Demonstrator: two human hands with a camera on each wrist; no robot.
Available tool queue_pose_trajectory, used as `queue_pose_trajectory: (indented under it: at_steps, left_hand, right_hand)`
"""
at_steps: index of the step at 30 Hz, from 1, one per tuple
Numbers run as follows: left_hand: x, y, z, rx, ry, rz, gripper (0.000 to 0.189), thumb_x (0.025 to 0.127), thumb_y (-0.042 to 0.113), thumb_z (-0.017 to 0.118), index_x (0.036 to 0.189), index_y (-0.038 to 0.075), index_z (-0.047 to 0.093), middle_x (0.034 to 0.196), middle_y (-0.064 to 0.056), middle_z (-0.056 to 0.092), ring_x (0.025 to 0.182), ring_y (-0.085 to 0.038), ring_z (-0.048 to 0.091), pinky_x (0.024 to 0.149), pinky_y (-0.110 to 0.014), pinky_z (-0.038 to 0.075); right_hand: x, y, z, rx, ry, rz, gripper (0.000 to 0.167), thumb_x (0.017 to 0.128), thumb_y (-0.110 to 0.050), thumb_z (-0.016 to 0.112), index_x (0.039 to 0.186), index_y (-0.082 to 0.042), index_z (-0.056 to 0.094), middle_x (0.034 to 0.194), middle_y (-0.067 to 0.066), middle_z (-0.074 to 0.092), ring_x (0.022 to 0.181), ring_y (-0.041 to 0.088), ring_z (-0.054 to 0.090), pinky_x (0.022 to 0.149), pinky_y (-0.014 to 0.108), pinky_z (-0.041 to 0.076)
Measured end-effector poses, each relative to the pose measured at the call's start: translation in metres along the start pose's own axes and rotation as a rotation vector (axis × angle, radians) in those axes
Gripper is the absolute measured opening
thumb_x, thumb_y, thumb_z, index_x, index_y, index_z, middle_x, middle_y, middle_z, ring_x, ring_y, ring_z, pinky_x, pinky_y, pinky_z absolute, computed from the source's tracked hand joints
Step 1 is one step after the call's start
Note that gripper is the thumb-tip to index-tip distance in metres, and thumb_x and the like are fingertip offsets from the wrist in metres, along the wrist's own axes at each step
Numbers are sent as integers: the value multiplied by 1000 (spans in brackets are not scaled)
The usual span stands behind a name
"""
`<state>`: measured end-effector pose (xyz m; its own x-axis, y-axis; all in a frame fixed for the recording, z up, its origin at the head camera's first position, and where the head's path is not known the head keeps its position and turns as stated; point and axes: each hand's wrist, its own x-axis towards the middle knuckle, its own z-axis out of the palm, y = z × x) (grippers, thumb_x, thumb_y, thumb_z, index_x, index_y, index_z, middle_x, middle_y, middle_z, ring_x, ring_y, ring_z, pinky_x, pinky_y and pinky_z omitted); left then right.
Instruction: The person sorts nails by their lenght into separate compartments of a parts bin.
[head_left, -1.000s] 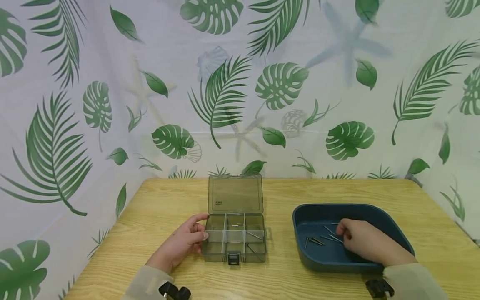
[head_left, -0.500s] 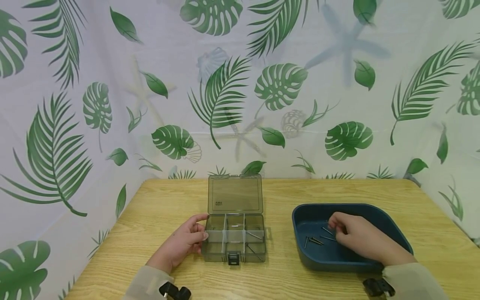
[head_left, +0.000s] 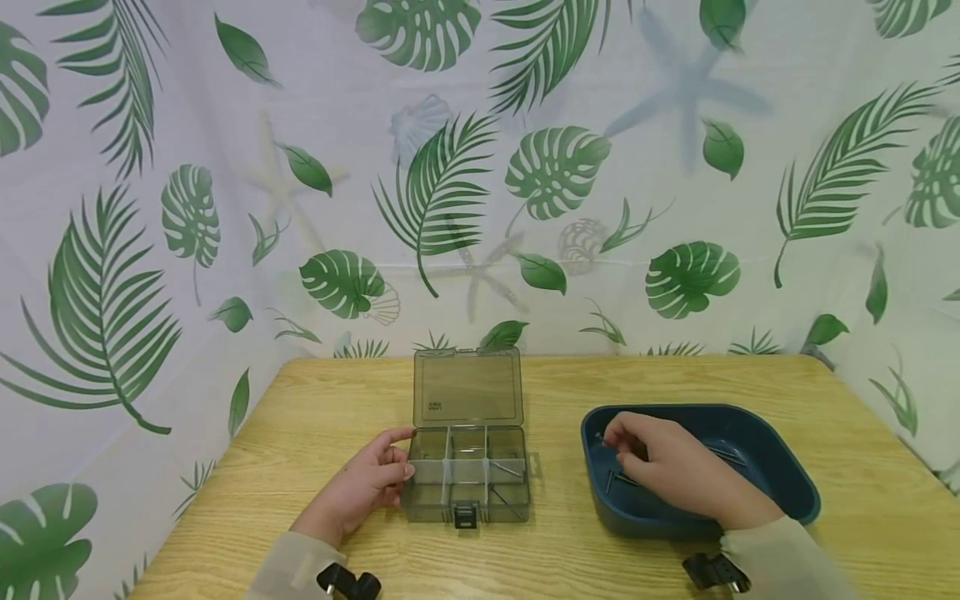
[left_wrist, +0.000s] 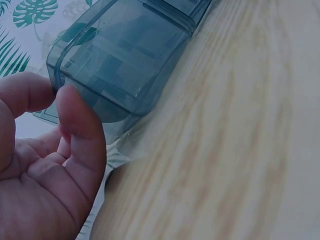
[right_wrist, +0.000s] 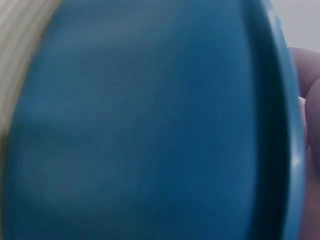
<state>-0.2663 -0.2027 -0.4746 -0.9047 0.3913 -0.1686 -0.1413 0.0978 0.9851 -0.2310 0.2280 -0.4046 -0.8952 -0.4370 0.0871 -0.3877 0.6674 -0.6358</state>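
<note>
My left hand (head_left: 366, 473) holds the left side of a smoky clear compartment box (head_left: 467, 502), thumb and index finger at its wall. The left wrist view shows both fingertips at the corner of the box (left_wrist: 120, 65). Its lid (head_left: 467, 387) stands open at the back. In the right-hand compartments lie a thin nail (head_left: 507, 469) and another (head_left: 504, 498). My right hand (head_left: 660, 454) pinches a small nail (head_left: 600, 437) over the left part of a dark blue tray (head_left: 780, 433); most of that nail is hidden by the fingers.
Under the right hand, a few dark screws (head_left: 624, 478) and a nail (head_left: 609, 481) lie in the tray. Several thin nails (head_left: 726, 455) lie farther right in it. A leaf-print cloth (head_left: 480, 208) hangs behind the wooden table (head_left: 337, 392).
My right hand has moved left and up from the tray's middle toward its left wall, a nail in its fingertips, uncovering nails at the right. The left hand stays at the box.
</note>
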Motion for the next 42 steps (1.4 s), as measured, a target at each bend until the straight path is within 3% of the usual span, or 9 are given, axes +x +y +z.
queue_pose_trajectory:
  at_steps: [13,24,33,42]
  left_hand:
    - [3,-3,-2,6,13,3,63,100,10,60,156,11,30,103,-8,48,69,-17,42,62,-32,48]
    - [1,-1,-1,7,22,2,63,101,8,58,156,10,30,103,-9,47,69,-18,42,61,-32,48]
    - [-1,2,0,6,8,2,63,101,9,58,157,10,29,102,-8,48,69,-17,41,62,-31,48]
    - [2,-2,-1,-4,12,3,64,100,9,60,156,11,29,102,-8,48,69,-18,43,61,-32,48]
  right_hand:
    - [34,-37,37,-4,-44,-86,12,102,-13,58,110,-21,62,76,-8,57,58,8,47,57,29,44]
    - [57,-58,68,-31,-85,-118,19,99,-8,57,115,-14,66,75,-8,56,59,8,47,59,29,44]
    - [60,-66,70,-45,-132,-88,22,100,-13,59,120,-15,66,75,-8,57,59,10,49,58,30,45]
    - [52,-57,62,-72,-105,-43,21,99,-14,59,119,-19,66,74,-8,56,58,10,48,56,30,43]
